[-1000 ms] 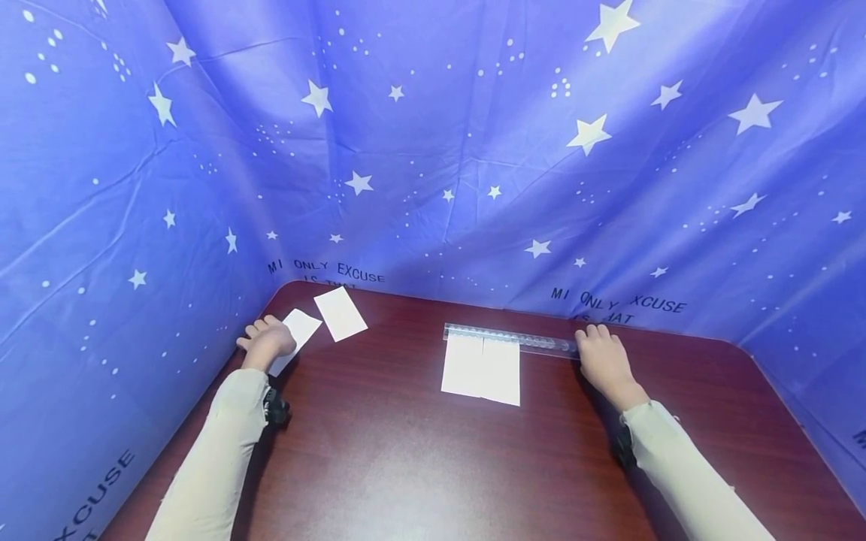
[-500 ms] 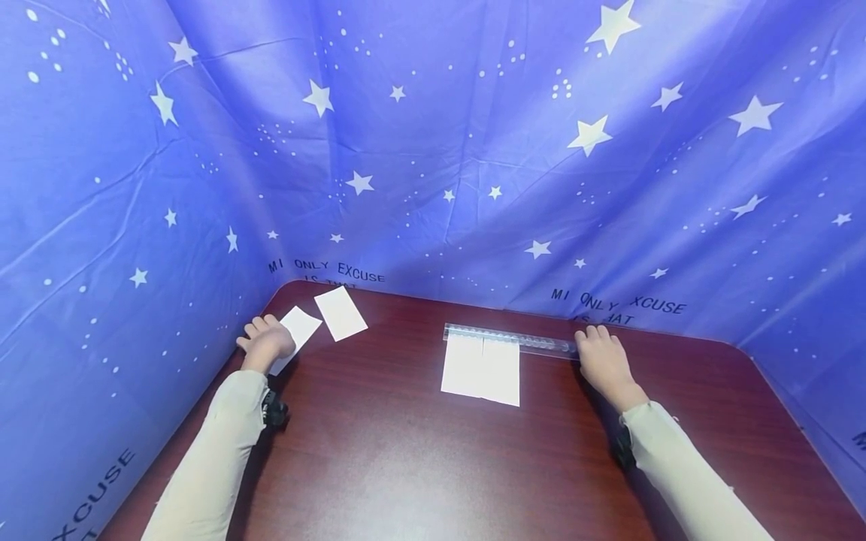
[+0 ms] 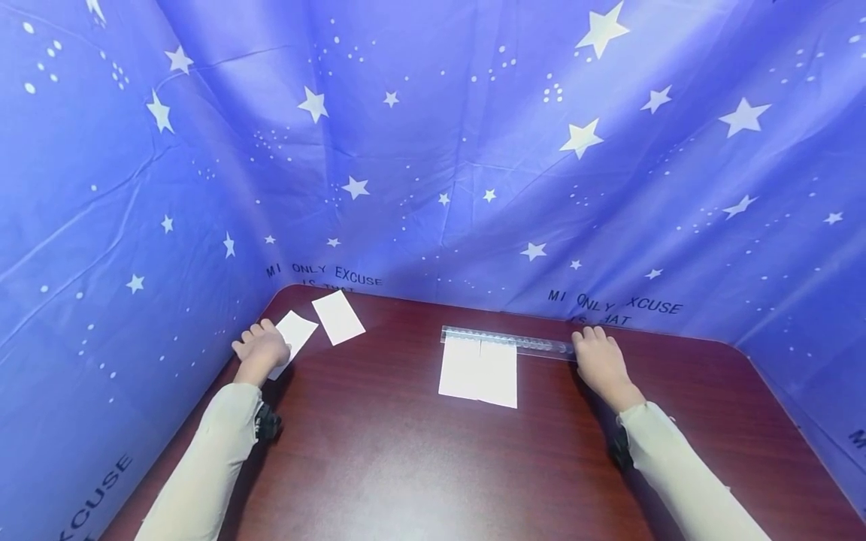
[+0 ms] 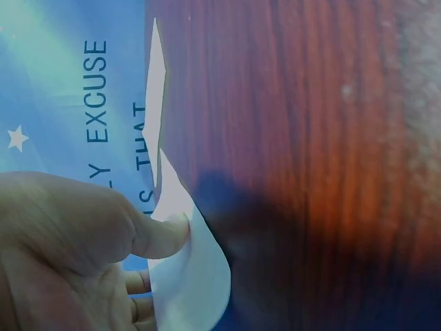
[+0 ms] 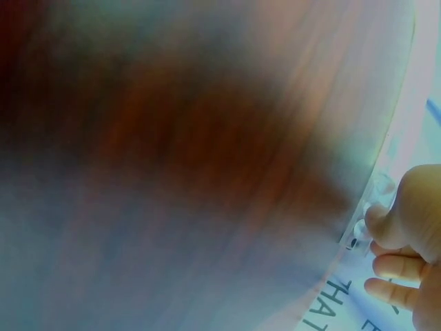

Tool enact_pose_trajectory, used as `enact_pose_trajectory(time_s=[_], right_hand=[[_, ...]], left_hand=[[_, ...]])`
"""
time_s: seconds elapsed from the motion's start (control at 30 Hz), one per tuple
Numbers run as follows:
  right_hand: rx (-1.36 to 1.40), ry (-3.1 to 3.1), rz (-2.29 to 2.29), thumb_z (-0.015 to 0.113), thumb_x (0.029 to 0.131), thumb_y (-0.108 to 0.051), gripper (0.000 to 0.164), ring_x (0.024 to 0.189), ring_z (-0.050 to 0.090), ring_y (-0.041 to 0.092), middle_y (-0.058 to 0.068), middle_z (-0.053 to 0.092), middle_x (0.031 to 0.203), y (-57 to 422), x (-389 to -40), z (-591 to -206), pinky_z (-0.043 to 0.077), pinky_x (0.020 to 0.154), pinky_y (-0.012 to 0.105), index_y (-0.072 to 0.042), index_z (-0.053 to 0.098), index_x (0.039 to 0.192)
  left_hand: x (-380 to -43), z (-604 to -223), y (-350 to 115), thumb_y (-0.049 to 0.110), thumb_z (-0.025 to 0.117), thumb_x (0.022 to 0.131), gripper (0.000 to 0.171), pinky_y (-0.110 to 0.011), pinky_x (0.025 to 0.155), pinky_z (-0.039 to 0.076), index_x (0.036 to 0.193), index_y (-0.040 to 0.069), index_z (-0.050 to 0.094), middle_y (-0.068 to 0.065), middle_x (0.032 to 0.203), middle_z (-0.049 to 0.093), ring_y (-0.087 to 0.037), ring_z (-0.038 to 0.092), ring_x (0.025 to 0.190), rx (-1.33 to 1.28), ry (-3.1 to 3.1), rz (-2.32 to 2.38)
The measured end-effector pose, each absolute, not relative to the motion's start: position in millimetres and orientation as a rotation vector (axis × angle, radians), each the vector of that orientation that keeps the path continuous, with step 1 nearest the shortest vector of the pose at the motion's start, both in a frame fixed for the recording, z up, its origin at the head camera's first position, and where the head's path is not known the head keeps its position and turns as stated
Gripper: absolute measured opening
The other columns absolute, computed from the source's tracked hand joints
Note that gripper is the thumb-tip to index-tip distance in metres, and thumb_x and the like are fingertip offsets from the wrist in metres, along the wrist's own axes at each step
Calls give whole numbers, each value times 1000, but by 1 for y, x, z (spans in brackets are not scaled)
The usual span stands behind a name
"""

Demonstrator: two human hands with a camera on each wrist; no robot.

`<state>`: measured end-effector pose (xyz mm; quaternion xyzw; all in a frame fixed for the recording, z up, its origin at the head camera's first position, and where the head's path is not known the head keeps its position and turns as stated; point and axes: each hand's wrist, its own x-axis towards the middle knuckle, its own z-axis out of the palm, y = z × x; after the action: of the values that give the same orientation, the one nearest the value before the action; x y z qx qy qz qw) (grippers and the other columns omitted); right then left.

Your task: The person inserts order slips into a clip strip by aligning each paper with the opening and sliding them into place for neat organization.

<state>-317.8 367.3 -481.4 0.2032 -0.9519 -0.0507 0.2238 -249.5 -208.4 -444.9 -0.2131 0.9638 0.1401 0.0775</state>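
At the table's left edge my left hand (image 3: 262, 350) pinches a white sheet of paper (image 3: 295, 332). In the left wrist view the thumb lies on the paper's face (image 4: 189, 276), which bends into a curve, and the other fingers are mostly behind it. My right hand (image 3: 601, 365) holds the right end of a clear plastic ruler (image 3: 541, 345) between thumb and fingers. The ruler's left part lies across the top edge of white paper (image 3: 477, 376), which has a short vertical line near its top middle.
Another white paper piece (image 3: 339, 318) lies near the back left, close to the sheet in my left hand. The dark red-brown wooden table (image 3: 406, 451) is bordered at the back and sides by a blue star-patterned curtain (image 3: 419, 150).
The head view has shifted slightly. My left hand has moved a little left and toward me, still pinching the paper. The right hand and ruler stay in place.
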Motion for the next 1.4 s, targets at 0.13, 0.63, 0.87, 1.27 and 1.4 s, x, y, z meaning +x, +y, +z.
enact_pose_trajectory(time_s=[0.13, 0.63, 0.87, 1.27, 1.4], right_hand=[[556, -2631, -141, 68, 59, 4, 28, 82, 50, 40, 22, 53, 83, 369, -316, -482, 48, 60, 51, 6, 55, 84], [550, -2575, -138, 65, 60, 6, 22, 79, 50, 40, 22, 53, 79, 377, -310, -481, 47, 56, 51, 6, 54, 79], [549, -2556, -146, 64, 61, 6, 18, 79, 51, 40, 21, 53, 78, 379, -310, -480, 47, 55, 50, 6, 55, 77], [569, -2584, -142, 57, 69, 8, 7, 79, 52, 37, 18, 55, 75, 375, -311, -473, 47, 56, 49, 4, 57, 74], [579, -2618, -145, 58, 71, 8, 7, 80, 53, 36, 17, 56, 77, 365, -315, -471, 49, 61, 48, 3, 59, 76]], left_hand=[[-248, -448, -212, 24, 52, 89, 64, -59, 90, 44, 129, -17, 24, -40, 122, 44, -53, 43, 114, -634, 2905, 440], [-240, -429, -227, 0, 56, 79, 11, -24, 50, 47, 68, 1, 53, -3, 61, 46, -14, 47, 57, -513, 2682, 1204], [-238, -417, -224, 3, 53, 89, 52, -51, 102, 47, 133, -18, 33, -25, 115, 59, -16, 62, 91, -321, 2383, 1447], [-245, -403, -186, 11, 49, 95, 59, -54, 114, 29, 142, -12, 22, -33, 145, 26, -42, 27, 135, -94, 2201, 1655], [-244, -403, -171, 14, 53, 94, 58, -51, 115, 29, 141, -11, 27, -29, 146, 30, -36, 33, 135, -92, 2181, 1696]])
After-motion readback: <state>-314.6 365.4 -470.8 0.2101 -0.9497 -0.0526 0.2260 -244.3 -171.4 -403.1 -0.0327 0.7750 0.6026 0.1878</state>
